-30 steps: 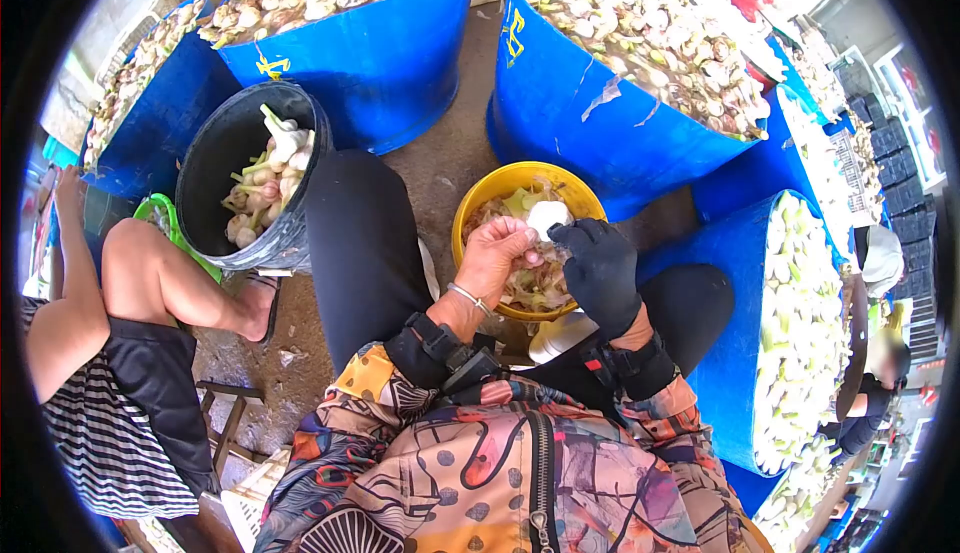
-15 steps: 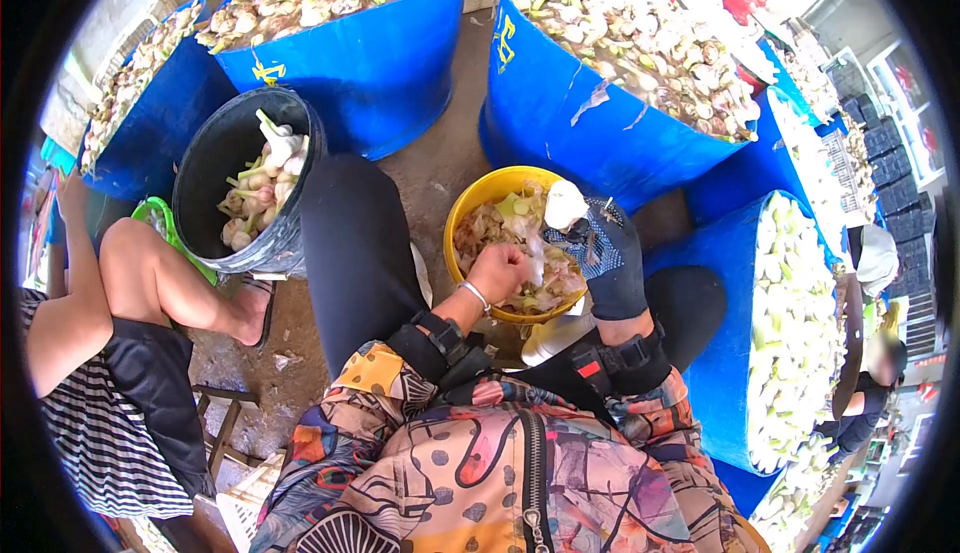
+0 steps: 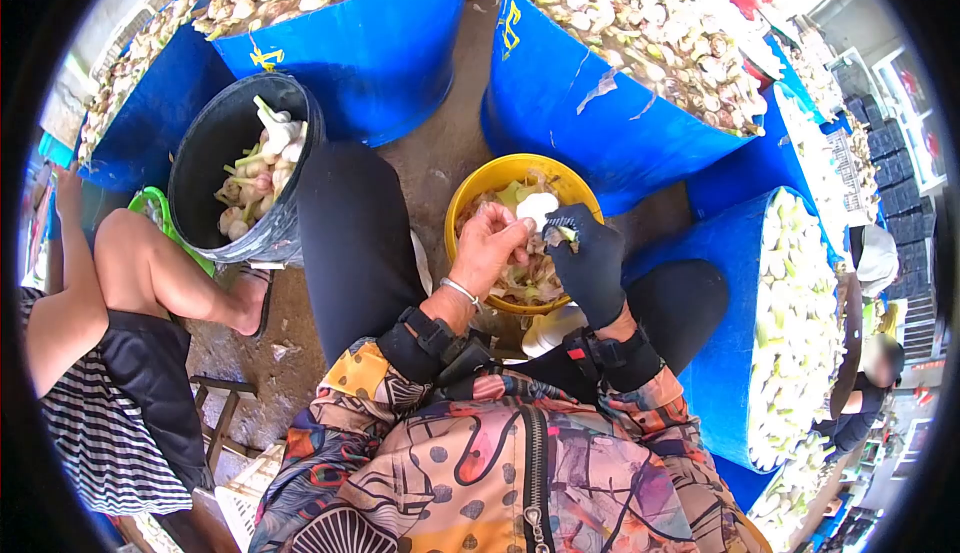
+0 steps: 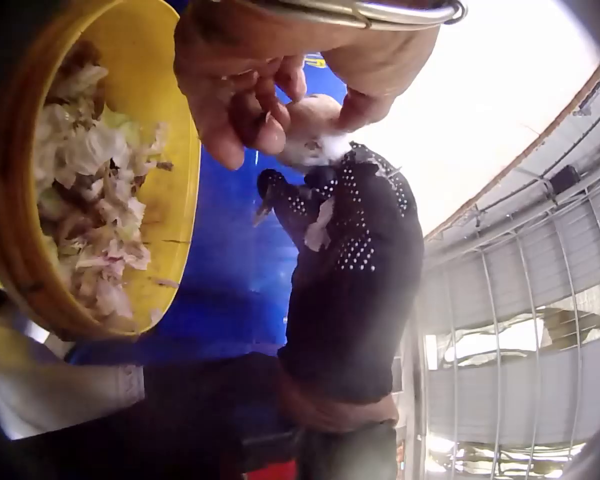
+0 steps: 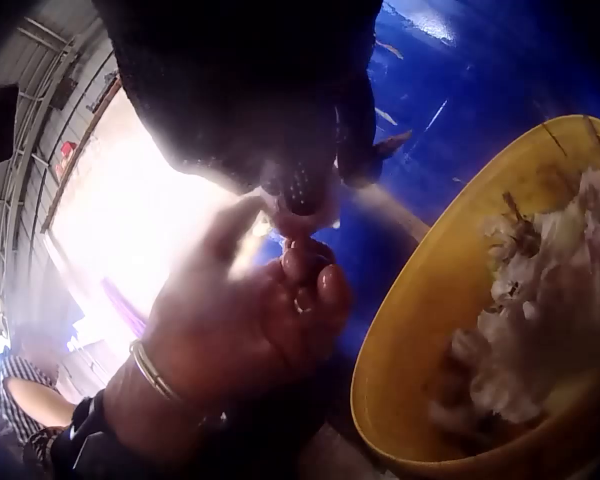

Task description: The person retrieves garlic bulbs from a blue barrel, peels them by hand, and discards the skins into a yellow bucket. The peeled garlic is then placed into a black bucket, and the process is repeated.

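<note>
Left hand [image 3: 490,243] has risen from low over the peelings, half a second ago, to meet the bulb [image 3: 537,207]; the bulb was then in the right hand [image 3: 590,268] alone. Bulb location: above the yellow tub [image 4: 168,95], between both hands and in contact with each. Left hand, bare, with a bracelet [image 3: 461,291] at the wrist: fingers curled, thumb and fingertips pinching at the bulb; whether a loose skin is also caught cannot be told. Right hand, in a dark dotted glove [image 4: 355,290]: fingers bent, gripping the bulb from the other side. A scrap of skin [image 4: 320,225] clings to the glove. Peelings [image 4: 90,190] lie inside the tub. Beside the person's left knee, a black bucket [image 3: 192,168] holds unpeeled garlic [image 3: 255,183]. Blue vats [image 3: 615,138] stand beyond, filled with garlic. At left, another person's bare leg [image 3: 165,268] is visible
</note>
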